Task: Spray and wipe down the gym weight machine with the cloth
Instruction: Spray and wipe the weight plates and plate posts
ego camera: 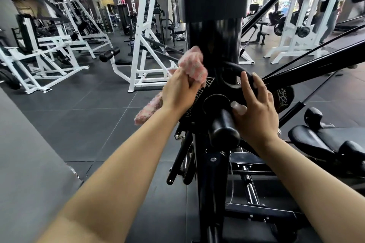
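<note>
**Now wiping the black post, with the weight plate held steady**

Now the left hand (180, 90) grips a pink cloth (192, 66), with fingers curled around its middle. One bunch of cloth stands above the fist and touches the black post (214, 45) of the weight machine; a loose end hangs below the wrist. The right hand (256, 108) holds the rim of a black weight plate (232, 76), fingers bent over its edge and the thumb on its face, next to the thick black peg (224, 127) that carries it. I see no spray bottle, so I judge the spraying is finished or still waits.

To do this step well, I think the cloth should be opened flatter, because a tight bunch touches little surface. Press it on the post and go in long lines from top to bottom. Keep the plate firmly held so it does not turn, then wipe its face, its holes and the peg. The hanging end could catch on the levers below, so better to gather it.
</note>
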The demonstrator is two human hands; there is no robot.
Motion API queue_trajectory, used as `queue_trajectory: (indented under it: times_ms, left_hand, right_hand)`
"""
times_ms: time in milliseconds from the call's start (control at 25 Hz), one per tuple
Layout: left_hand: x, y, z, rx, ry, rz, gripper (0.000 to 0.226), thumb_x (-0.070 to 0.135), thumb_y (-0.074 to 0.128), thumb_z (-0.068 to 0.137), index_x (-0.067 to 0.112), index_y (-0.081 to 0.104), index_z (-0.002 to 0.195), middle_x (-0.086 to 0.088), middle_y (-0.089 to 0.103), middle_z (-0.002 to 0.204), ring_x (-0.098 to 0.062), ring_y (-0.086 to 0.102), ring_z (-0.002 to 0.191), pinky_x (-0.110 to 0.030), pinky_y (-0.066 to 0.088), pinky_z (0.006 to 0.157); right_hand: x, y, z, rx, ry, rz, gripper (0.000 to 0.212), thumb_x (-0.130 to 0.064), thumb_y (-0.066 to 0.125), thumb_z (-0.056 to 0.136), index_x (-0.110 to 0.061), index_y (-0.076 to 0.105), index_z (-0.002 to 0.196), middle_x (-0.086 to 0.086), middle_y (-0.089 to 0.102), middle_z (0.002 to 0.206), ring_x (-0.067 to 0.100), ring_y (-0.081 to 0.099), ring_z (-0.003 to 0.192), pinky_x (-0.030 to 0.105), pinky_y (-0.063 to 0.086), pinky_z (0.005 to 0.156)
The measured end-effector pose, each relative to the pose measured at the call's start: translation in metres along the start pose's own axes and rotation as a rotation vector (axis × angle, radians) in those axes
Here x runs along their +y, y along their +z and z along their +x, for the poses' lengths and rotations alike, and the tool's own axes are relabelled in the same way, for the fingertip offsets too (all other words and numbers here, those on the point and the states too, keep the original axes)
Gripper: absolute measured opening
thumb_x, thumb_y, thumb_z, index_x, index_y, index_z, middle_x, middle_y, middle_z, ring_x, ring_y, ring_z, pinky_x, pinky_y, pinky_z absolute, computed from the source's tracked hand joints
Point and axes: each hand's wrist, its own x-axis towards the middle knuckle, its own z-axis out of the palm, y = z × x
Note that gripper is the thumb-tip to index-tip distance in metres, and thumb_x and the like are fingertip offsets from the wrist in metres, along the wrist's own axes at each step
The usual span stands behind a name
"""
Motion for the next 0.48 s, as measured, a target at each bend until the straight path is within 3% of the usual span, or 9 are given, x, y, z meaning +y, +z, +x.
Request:
queue_trajectory:
  times_ms: [40,160,240,320,400,480]
  left_hand:
    - [-0.003,0.003,0.004,-0.046,-0.029,-0.040,0.035,0.037,0.043,0.086,0.007,0.061,0.091,-0.008,0.060,0.082,-0.023,0.055,0.077,-0.033,0.042,0.068]
    - [-0.022,0.011,0.005,-0.041,-0.280,-0.557,0.035,0.047,0.034,0.083,0.023,0.059,0.075,-0.009,0.054,0.073,-0.020,0.050,0.071,-0.041,0.040,0.068]
    - [-0.030,0.017,0.002,-0.045,-0.408,-0.626,0.034,0.042,0.035,0.088,0.017,0.055,0.078,-0.012,0.054,0.075,-0.020,0.049,0.071,-0.042,0.041,0.071]
    - [-0.029,0.020,-0.004,-0.003,-0.415,-0.733,0.035,0.043,0.039,0.090,0.014,0.057,0.082,-0.013,0.062,0.085,-0.024,0.059,0.080,-0.048,0.047,0.081]
    - [-0.030,0.022,-0.011,0.008,-0.411,-0.955,0.043,0.046,0.040,0.092,0.009,0.062,0.095,-0.011,0.066,0.092,-0.022,0.064,0.087,-0.040,0.052,0.083]
    - [-0.034,0.026,-0.025,-0.014,-0.443,-1.076,0.057,0.049,0.035,0.095,-0.002,0.060,0.101,-0.005,0.068,0.086,-0.015,0.064,0.081,-0.031,0.054,0.076]
  right_hand:
    - [0.001,0.001,-0.001,0.012,-0.014,-0.008,0.072,-0.042,0.046,0.077,-0.020,0.037,0.145,0.014,0.037,0.148,0.043,0.045,0.121,0.048,0.051,0.077]
    - [0.003,0.005,-0.001,0.032,-0.025,-0.008,0.072,-0.034,0.055,0.076,-0.018,0.040,0.144,0.015,0.040,0.146,0.045,0.047,0.119,0.048,0.052,0.071]
    - [0.001,0.006,-0.001,0.035,-0.019,0.003,0.071,-0.036,0.053,0.076,-0.019,0.040,0.144,0.015,0.040,0.146,0.045,0.047,0.118,0.047,0.052,0.068]
    - [0.001,0.005,0.000,0.041,-0.017,0.015,0.071,-0.039,0.051,0.076,-0.020,0.039,0.144,0.014,0.040,0.146,0.045,0.047,0.118,0.047,0.051,0.068]
    - [0.002,0.007,0.000,0.043,-0.013,0.021,0.072,-0.038,0.052,0.076,-0.020,0.038,0.144,0.014,0.039,0.146,0.045,0.046,0.118,0.048,0.051,0.072]
    - [0.003,0.007,0.000,0.054,-0.002,0.017,0.072,-0.043,0.045,0.077,-0.021,0.037,0.145,0.014,0.039,0.147,0.044,0.046,0.118,0.048,0.051,0.075]
